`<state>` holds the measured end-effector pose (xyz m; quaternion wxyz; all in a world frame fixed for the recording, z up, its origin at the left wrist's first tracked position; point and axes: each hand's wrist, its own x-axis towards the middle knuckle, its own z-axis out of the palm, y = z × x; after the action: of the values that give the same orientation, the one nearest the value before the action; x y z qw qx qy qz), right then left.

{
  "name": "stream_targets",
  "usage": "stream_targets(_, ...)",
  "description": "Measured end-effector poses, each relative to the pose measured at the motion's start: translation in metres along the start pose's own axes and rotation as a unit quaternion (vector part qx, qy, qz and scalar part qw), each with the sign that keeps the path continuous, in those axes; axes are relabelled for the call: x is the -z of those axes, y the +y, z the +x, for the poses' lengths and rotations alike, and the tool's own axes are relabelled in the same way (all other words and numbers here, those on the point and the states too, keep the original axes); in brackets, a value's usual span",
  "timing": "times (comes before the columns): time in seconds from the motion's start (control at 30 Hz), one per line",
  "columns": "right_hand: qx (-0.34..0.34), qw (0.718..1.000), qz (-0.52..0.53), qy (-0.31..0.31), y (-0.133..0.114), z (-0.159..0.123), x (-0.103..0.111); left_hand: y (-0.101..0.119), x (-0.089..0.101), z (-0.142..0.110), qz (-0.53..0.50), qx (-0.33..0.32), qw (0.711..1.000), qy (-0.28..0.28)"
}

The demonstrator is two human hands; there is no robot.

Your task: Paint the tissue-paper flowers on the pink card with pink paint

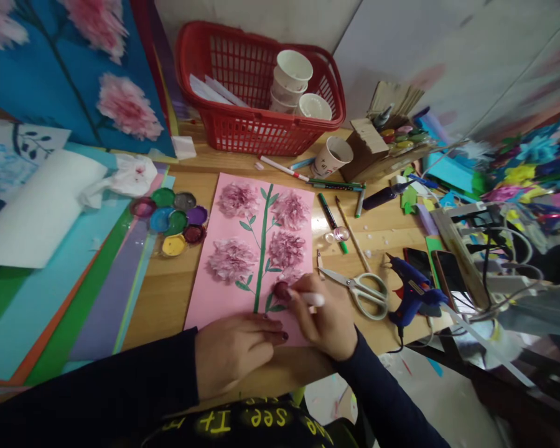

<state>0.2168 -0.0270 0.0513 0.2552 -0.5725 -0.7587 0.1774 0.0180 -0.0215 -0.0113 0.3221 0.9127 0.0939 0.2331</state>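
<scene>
A pink sheet of paper (205, 292) lies on the wooden table with a painted green stem (262, 261), green leaves and several fluffy pink flowers (232, 259) on it. My right hand (324, 317) grips a sponge dauber (281, 290) with a round dark-red head and a white handle end. The dauber's head is at the lower right of the stem, by the lowest flower, which my hand partly hides. My left hand (238, 351) lies with fingers stretched out over the paper's bottom edge. Left of the paper stand small open paint pots (173, 245) in several colours.
Behind the paper stands a red basket (266, 134) with paper cups. To the right lie scissors (354, 283), a blue glue gun (413, 289), phones (450, 274), pens (331, 214) and a power strip (452, 218). Coloured sheets (107, 286) cover the left side.
</scene>
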Motion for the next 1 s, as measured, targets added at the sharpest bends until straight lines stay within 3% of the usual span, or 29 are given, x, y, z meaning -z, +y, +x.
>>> stream_targets(0.1, 0.042, 0.998, -0.029, -0.03, 0.005, -0.01, 0.003, 0.0, 0.002, 0.002, 0.001, -0.005, 1.0, 0.002)
stream_targets(0.27, 0.101, 0.992, -0.055, 0.051, 0.02, -0.036, 0.004, 0.002, 0.002, 0.004, 0.012, -0.005, 0.999, 0.043)
stream_targets(0.33, 0.055, 0.991, -0.088, 0.087, 0.027, -0.046, 0.005, 0.002, 0.0, 0.003, 0.007, -0.005, 0.998, 0.057)
stream_targets(0.43, -0.022, 0.978, -0.072, 0.196, 0.034, -0.054, 0.005, 0.0, -0.003, 0.001, -0.009, -0.004, 0.999, 0.052)
stream_targets(0.57, -0.073, 0.986, 0.006, 0.153, 0.04, -0.052, 0.005, -0.001, -0.002, -0.003, -0.022, 0.007, 1.0, 0.01)
stream_targets(0.63, -0.132, 0.969, 0.036, 0.204, 0.041, -0.05, 0.004, 0.0, 0.0, -0.003, -0.026, 0.008, 1.0, -0.002)
stream_targets(0.7, -0.137, 0.957, 0.058, 0.249, 0.04, -0.049, 0.004, 0.0, 0.001, -0.002, -0.021, 0.002, 1.0, -0.002)
stream_targets(0.83, -0.056, 0.987, 0.105, 0.109, 0.033, -0.047, 0.005, 0.001, 0.001, -0.001, -0.016, -0.002, 1.0, -0.003)
stream_targets(0.93, -0.01, 0.984, 0.13, 0.123, 0.027, -0.045, 0.008, 0.0, 0.0, 0.0, -0.021, -0.005, 1.0, -0.005)
stream_targets(1.0, 0.025, 0.989, 0.13, 0.069, 0.024, -0.044, 0.009, -0.001, 0.001, 0.001, -0.014, -0.009, 1.0, -0.009)
